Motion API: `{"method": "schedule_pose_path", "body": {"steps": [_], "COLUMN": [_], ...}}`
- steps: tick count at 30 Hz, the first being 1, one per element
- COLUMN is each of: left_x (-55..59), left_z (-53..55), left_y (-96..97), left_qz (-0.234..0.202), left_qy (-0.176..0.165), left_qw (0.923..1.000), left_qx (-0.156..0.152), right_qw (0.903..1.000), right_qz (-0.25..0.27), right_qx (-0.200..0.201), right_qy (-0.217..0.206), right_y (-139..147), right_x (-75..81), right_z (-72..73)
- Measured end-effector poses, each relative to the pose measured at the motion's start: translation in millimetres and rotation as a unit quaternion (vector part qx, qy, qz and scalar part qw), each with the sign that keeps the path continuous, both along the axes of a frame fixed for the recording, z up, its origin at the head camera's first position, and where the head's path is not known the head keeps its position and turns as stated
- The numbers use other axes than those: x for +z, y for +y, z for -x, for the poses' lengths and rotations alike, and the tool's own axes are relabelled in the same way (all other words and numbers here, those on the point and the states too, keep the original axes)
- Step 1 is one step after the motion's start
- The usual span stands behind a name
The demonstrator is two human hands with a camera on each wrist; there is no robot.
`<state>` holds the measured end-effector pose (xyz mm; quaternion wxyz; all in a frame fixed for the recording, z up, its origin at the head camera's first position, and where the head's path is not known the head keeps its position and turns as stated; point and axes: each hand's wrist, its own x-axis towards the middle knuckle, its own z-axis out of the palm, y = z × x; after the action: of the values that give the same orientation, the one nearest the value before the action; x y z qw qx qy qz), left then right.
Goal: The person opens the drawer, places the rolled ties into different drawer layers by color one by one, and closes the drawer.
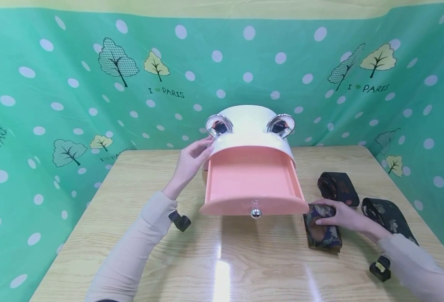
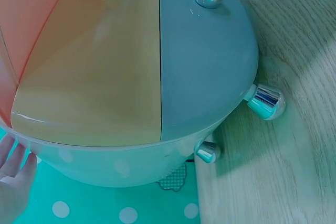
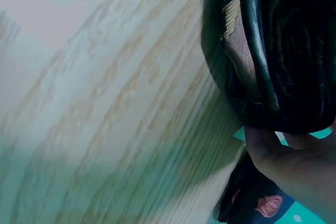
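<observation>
A white drawer box (image 1: 250, 118) with two round chrome eye-like knobs stands on the table. Its pink drawer (image 1: 250, 176) is pulled out, with bare floor inside and a silver knob in front. My left hand (image 1: 193, 161) touches the box's left side with fairly straight fingers; the left wrist view shows those fingertips by the white rim. Beyond the pink drawer's right front corner, my right hand (image 1: 336, 216) grips a dark floral fabric roll (image 1: 321, 233) from above. In the right wrist view, the roll's coiled end (image 3: 291, 51) shows.
Two more dark floral rolls lie to the right, one behind (image 1: 342, 188) and one beside my right forearm (image 1: 389, 216). In the left wrist view, a yellow drawer front (image 2: 100, 66) and a blue one (image 2: 207, 61) appear shut. A polka-dot curtain (image 1: 244, 54) hangs behind the wooden table (image 1: 161, 268).
</observation>
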<state>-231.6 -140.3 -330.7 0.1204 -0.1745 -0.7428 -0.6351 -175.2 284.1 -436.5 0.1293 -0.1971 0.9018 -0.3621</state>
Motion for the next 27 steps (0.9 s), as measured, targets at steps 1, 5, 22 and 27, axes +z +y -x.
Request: {"method": "schedule_pose_path", "body": {"steps": [1,5,22,27], "left_x": [0.0,0.0,1.3,7.8], "left_z": [0.1,0.4,0.0,-6.6], "left_y": [0.0,-0.2,0.4,2.6], "left_qz": [0.000,-0.006,-0.013,-0.009], "left_qy": [0.000,0.005,0.000,-0.006], "left_qw": [1.0000,1.0000,0.9999,0.9999], "left_qx": [0.001,-0.006,-0.011,-0.010], "right_qw": [1.0000,0.9999,0.9995,0.9990], "right_qz": [0.002,-0.003,-0.005,-0.005], "right_qx": [0.002,0.004,-0.004,-0.003], "right_qy": [0.000,0.012,0.032,0.044], "right_y": [-0.5,-2.6,-6.5,-8.6], "right_x": [0.6,2.8,4.2,5.5], "right_z": [-0.3,-0.9,-2.8,-4.0]}}
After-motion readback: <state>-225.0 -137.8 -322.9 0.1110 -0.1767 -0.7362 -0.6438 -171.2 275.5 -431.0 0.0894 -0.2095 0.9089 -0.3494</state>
